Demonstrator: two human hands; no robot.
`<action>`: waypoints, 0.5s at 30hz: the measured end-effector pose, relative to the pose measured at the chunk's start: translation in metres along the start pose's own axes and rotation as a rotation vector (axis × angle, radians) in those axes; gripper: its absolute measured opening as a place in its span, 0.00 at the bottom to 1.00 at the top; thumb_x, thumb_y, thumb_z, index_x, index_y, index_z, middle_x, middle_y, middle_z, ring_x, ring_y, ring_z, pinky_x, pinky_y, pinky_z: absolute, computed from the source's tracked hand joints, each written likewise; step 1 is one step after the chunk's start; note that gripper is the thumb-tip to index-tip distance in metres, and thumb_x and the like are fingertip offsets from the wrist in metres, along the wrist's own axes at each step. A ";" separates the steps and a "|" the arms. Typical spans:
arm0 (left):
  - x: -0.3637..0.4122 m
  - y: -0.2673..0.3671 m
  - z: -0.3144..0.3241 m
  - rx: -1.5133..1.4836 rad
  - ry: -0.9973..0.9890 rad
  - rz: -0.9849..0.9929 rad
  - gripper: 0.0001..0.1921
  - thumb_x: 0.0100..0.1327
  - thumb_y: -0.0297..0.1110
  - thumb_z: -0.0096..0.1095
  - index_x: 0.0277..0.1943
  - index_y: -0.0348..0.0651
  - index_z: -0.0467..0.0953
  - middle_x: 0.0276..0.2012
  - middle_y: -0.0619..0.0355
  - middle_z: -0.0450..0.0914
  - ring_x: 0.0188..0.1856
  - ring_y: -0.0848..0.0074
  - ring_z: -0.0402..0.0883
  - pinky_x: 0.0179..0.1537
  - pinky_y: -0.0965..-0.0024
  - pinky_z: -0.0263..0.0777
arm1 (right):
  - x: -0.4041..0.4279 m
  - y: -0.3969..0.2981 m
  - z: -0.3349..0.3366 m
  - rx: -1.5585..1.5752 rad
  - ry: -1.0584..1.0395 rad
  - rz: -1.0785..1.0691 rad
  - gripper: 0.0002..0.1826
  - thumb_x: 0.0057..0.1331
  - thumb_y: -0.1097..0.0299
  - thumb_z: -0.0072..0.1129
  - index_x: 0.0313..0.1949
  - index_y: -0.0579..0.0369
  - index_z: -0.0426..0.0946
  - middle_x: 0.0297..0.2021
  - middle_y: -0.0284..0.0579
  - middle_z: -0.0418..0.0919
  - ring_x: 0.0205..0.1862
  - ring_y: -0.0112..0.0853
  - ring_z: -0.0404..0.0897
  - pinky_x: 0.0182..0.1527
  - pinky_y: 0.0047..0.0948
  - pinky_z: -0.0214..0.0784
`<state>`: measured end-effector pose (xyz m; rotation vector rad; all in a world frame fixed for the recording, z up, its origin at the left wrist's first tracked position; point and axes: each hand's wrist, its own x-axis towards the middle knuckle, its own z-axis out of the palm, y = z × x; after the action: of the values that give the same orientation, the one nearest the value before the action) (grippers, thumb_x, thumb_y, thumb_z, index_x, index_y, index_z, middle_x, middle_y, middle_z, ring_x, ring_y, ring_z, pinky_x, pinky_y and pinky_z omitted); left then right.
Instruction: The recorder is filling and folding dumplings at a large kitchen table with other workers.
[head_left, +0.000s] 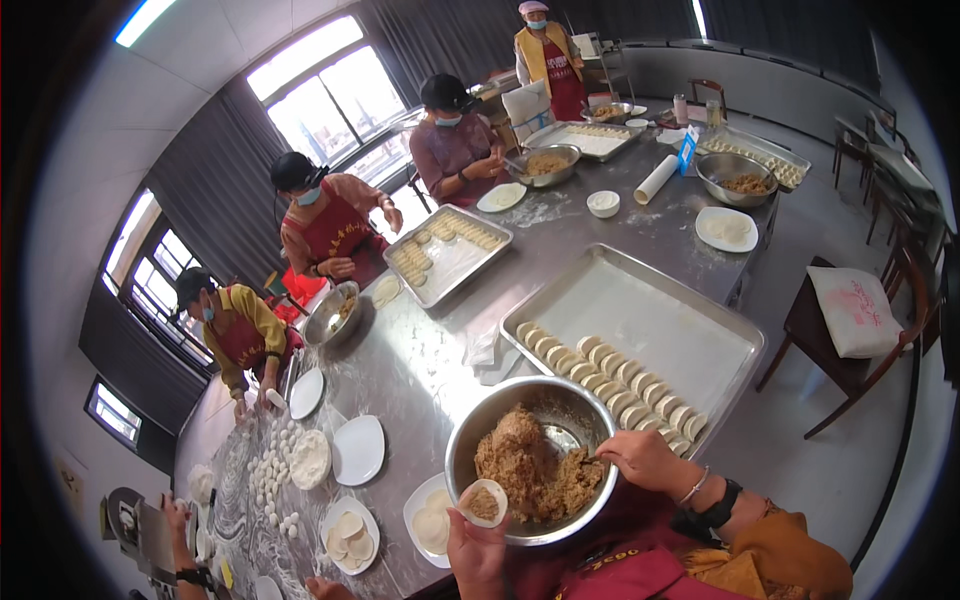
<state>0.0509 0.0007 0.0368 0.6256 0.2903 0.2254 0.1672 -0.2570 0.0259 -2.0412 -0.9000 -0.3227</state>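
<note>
My left hand (476, 555) holds a round dumpling wrapper (500, 496) with a dab of brown filling on it, just over the near rim of a steel mixing bowl (589, 420). A mound of minced filling (514, 446) takes up much of that bowl. At the bowl's right rim my right hand (643, 459) grips a utensil whose tip is in the filling; most of it is hidden. Beyond the bowl lies a large metal tray (660, 315), with rows of folded dumplings (619, 379) along its near side. Left of the bowl, a white plate (411, 510) carries flat wrappers (433, 525).
Another plate of wrappers (350, 541), an empty white plate (358, 450), a flour bowl (310, 459) and dough pieces (274, 465) lie leftward on the steel table (420, 360). Co-workers sit or stand around it. A co-worker's arm (184, 547) reaches in at lower left. A chair (840, 360) stands right.
</note>
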 end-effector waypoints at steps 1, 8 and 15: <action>0.001 -0.002 0.005 0.002 -0.009 0.002 0.25 0.68 0.51 0.44 0.57 0.40 0.64 0.53 0.51 0.73 0.55 0.62 0.73 0.48 0.53 0.73 | 0.000 0.002 -0.001 -0.003 0.008 -0.004 0.06 0.58 0.69 0.54 0.33 0.54 0.77 0.27 0.43 0.76 0.30 0.40 0.77 0.32 0.33 0.70; 0.001 -0.025 0.025 0.127 -0.198 -0.220 0.30 0.66 0.51 0.45 0.62 0.36 0.58 0.58 0.50 0.67 0.60 0.61 0.67 0.55 0.51 0.67 | 0.000 -0.018 -0.015 -0.153 0.196 0.004 0.19 0.49 0.66 0.65 0.43 0.49 0.75 0.43 0.44 0.71 0.49 0.41 0.69 0.51 0.41 0.60; -0.003 -0.032 0.035 0.067 -0.350 -0.390 0.33 0.65 0.53 0.47 0.64 0.38 0.56 0.59 0.50 0.66 0.57 0.63 0.70 0.51 0.58 0.73 | 0.004 -0.050 0.012 -0.062 0.066 -0.456 0.13 0.54 0.68 0.60 0.40 0.47 0.75 0.54 0.46 0.69 0.57 0.41 0.67 0.56 0.40 0.58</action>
<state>0.0638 -0.0438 0.0450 0.6491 0.0771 -0.2687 0.1340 -0.2264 0.0514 -1.8513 -1.3248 -0.6663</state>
